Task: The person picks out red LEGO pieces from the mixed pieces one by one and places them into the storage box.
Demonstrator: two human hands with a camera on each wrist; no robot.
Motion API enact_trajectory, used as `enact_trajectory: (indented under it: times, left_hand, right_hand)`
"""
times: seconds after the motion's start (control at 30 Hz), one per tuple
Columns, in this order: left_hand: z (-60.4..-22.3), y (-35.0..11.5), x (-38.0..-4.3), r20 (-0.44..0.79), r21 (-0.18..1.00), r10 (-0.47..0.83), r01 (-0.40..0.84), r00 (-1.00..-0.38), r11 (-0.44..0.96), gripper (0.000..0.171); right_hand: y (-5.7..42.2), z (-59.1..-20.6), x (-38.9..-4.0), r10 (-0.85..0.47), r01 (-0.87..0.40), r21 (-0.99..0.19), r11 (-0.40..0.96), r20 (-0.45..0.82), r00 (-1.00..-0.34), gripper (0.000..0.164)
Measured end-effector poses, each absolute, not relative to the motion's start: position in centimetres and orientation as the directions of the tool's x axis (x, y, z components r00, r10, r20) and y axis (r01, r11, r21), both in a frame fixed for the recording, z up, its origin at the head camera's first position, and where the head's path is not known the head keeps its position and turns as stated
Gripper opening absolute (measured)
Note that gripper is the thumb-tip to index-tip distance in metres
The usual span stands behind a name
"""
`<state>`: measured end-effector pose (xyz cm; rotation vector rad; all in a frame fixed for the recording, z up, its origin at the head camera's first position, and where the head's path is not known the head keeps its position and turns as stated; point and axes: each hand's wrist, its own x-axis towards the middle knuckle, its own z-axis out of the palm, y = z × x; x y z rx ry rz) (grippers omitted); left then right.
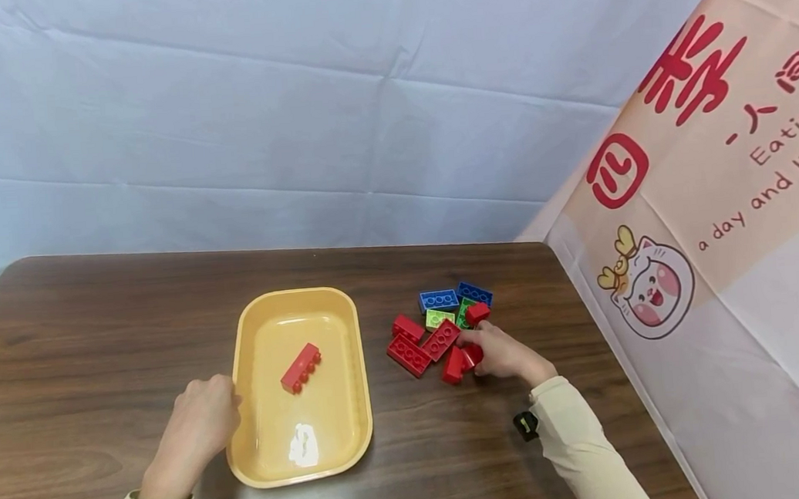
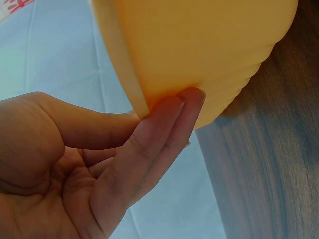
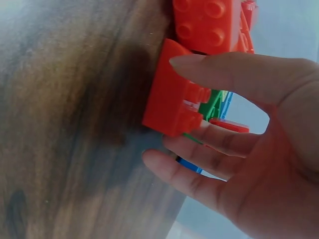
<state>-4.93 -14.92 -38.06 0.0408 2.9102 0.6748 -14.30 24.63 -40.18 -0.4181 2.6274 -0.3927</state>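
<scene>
My left hand (image 1: 199, 422) pinches the left rim of a yellow tray (image 1: 245, 345), its thumb on one side and fingers on the other in the left wrist view. Inside the tray lies one red brick lying on its side. At the brick pile, my right hand (image 1: 503, 353) holds a red building brick (image 3: 167, 92) between thumb and fingers; the thumb lies over one end, the fingertips at the other. Another red brick (image 1: 452, 365) with studs sits right beside it. Part of the held brick is hidden by the hand in the head view.
Several red bricks (image 1: 409, 355), blue bricks (image 1: 439, 301), a light green brick (image 1: 439, 318) and a green brick (image 1: 464, 313) lie close together right of the tray. A pale cloth (image 1: 224, 122) hangs behind the wooden table (image 1: 99, 325); a printed banner (image 1: 720, 258) borders its right side.
</scene>
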Motion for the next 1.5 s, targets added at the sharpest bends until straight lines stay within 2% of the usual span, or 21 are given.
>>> enact_trajectory:
  times: [0.8,1.2,1.5]
  left_hand:
    - [-38.0,-14.9,-4.9,-0.145,0.446,0.056,-0.014,-0.988,0.895,0.016]
    - [-38.0,-15.0,-4.9,-0.165,0.449,0.06,-0.021,-0.984,0.893,0.015]
    - [-38.0,-14.9,-4.9,-0.154,0.449,0.057,-0.019,-0.986,0.893,0.016]
  right_hand:
    - [24.8,-40.2,-13.9,-0.363,-0.251,-0.321,0.913,-0.363,-0.858,0.036]
    - [25.0,-38.6,-14.0,-0.372,-0.269,-0.306,0.913,-0.354,-0.858,0.036]
    - [25.2,-36.4,-14.2,-0.413,-0.333,-0.284,0.899,-0.294,-0.862,0.035]
